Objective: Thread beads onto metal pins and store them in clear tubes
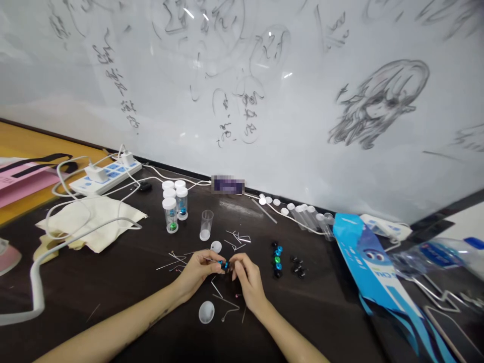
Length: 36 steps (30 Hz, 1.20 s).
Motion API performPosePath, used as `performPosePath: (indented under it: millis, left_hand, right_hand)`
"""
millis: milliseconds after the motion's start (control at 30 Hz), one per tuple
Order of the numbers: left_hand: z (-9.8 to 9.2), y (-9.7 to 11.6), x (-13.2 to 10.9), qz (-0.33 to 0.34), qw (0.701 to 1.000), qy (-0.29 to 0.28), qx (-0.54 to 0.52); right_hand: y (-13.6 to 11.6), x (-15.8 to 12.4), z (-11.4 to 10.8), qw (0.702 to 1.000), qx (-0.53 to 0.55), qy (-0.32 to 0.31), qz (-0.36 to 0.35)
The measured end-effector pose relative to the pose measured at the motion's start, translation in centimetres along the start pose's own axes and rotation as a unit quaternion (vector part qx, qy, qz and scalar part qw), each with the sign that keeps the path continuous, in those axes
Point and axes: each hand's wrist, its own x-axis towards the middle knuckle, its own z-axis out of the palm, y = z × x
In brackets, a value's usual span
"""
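My left hand (200, 269) pinches a small blue and black round piece (223, 264) over the middle of the table. Just right of it, my right hand (247, 282) is closed in a pinch by the piece's black end; whatever its fingertips hold is too small to make out. Thin metal pins and wires (217, 288) lie below and around both hands. Near the left fingers sits a white cap (216, 246). A round translucent cup or lid (206, 312) rests in front. To the right stand a row of blue, green and black pieces (278, 260) and several black ones (298, 266).
White-capped clear tubes (170, 216) stand at the back left, beside an open clear tube (206, 226). More tubes (302, 217) lie along the whiteboard. A power strip (106, 176), cloth (94, 224) and cables are left; a blue bag (363, 262) and bottle (438, 254) are right.
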Motion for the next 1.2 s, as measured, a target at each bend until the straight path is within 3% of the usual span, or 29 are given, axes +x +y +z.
performPosePath:
  millis: [400,1200]
  left_hand:
    - [0.14,0.27,-0.10,-0.007,1.000,0.004,-0.005]
    - [0.13,0.30,0.00,-0.011,1.000,0.020,-0.012]
  right_hand:
    - [0.04,-0.46,-0.45,0.999,-0.018,0.001,-0.035]
    - [0.39,-0.59,-0.39,0.999,-0.012,0.027,-0.027]
